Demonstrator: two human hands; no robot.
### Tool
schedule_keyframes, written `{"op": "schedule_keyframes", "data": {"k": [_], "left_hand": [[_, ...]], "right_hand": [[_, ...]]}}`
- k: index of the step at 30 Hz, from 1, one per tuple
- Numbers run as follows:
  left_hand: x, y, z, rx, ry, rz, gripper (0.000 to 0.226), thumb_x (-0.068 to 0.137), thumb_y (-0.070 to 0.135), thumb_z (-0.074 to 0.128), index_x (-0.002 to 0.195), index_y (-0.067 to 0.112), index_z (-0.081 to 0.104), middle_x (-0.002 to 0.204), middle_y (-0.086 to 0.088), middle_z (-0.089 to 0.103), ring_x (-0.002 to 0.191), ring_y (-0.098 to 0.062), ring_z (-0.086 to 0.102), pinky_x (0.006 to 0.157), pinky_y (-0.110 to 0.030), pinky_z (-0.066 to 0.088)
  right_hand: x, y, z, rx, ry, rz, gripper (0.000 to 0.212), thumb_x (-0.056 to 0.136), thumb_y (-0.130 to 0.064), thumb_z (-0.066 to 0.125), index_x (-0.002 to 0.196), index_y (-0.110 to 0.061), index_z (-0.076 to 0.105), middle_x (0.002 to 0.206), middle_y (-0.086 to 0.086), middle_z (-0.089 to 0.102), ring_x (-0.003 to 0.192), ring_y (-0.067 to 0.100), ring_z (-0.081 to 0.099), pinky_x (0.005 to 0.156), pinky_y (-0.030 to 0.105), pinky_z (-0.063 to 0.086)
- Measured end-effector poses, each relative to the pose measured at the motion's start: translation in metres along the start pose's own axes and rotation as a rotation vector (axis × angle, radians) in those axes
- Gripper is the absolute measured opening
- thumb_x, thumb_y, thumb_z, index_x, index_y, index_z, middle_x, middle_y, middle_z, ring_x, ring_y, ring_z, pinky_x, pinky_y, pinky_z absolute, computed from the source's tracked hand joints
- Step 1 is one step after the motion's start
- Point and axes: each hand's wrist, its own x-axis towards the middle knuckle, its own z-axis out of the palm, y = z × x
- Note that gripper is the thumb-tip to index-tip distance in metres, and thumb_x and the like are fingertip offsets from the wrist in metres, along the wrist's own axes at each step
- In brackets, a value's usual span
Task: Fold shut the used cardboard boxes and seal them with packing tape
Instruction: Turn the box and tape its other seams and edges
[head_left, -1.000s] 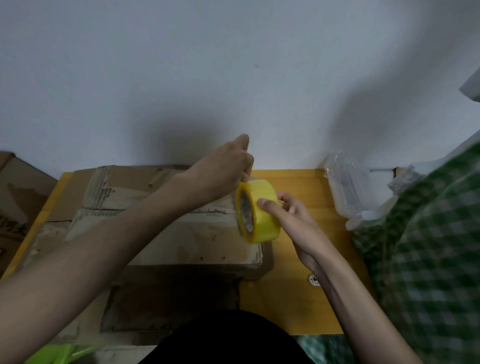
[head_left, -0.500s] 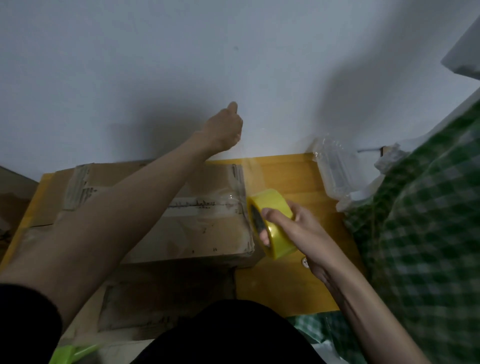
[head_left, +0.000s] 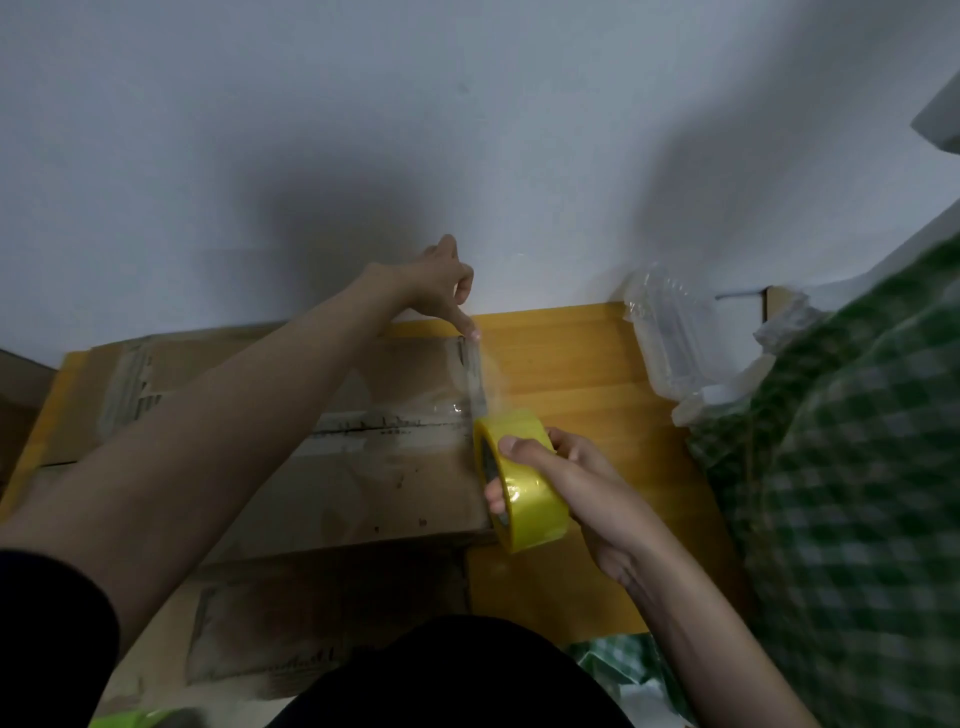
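The left hand (head_left: 436, 283) has dropped from the wall, one fingertip pressing clear tape (head_left: 475, 374) onto the box's (head_left: 363, 467) far right corner; the right hand (head_left: 576, 483) grips the tape roll (head_left: 524, 483) near it.

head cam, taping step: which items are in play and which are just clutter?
In play:
- tape roll, gripped by right hand
- clear tape strip, far end pressed by left hand fingers
- cardboard box

Clutter:
- clear plastic packaging
- green checked cloth
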Motion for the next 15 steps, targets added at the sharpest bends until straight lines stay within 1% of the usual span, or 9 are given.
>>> {"op": "schedule_keyframes", "data": {"k": [5,8,10,13,15], "left_hand": [[0.009,-0.004,0.0,-0.004,-0.101,-0.065,0.068,0.064,0.071,0.077,0.099,0.016,0.057,0.121,-0.004,0.034,0.109,-0.023,0.037,0.091,-0.039,0.043],[0.011,-0.004,-0.002,0.007,-0.168,-0.103,0.08,0.054,0.081,0.068,0.102,0.017,0.06,0.122,-0.003,0.034,0.111,-0.024,0.039,0.099,-0.043,0.044],[0.014,-0.005,-0.004,0.027,-0.195,-0.115,0.084,0.05,0.083,0.065,0.101,0.016,0.061,0.122,-0.004,0.034,0.112,-0.025,0.039,0.101,-0.046,0.044],[0.02,-0.008,-0.006,0.086,-0.216,-0.134,0.074,0.057,0.081,0.069,0.097,0.019,0.059,0.121,-0.004,0.032,0.11,-0.024,0.036,0.104,-0.049,0.042],[0.022,-0.009,-0.007,0.132,-0.232,-0.152,0.072,0.056,0.085,0.068,0.09,0.022,0.056,0.121,-0.003,0.03,0.107,-0.023,0.032,0.104,-0.053,0.042]], "right_hand": [[0.01,-0.005,0.002,0.006,-0.004,0.051,0.036,0.094,-0.027,0.069,0.119,-0.004,0.059,0.093,0.023,0.076,0.077,0.027,0.072,0.091,0.054,0.055],[0.015,-0.007,0.0,0.003,-0.011,0.063,0.039,0.094,-0.028,0.069,0.121,0.0,0.06,0.093,0.023,0.076,0.077,0.028,0.073,0.093,0.058,0.053],[0.018,-0.008,-0.003,0.003,-0.019,0.061,0.04,0.094,-0.028,0.068,0.12,0.002,0.062,0.093,0.023,0.075,0.076,0.028,0.072,0.093,0.059,0.053],[0.019,-0.01,-0.004,0.025,-0.017,0.061,0.038,0.095,-0.026,0.066,0.119,0.003,0.064,0.091,0.023,0.075,0.071,0.025,0.072,0.084,0.049,0.058],[0.02,-0.012,-0.005,0.025,-0.019,0.064,0.037,0.096,-0.026,0.065,0.119,0.002,0.064,0.091,0.023,0.075,0.07,0.024,0.072,0.079,0.044,0.059]]}}
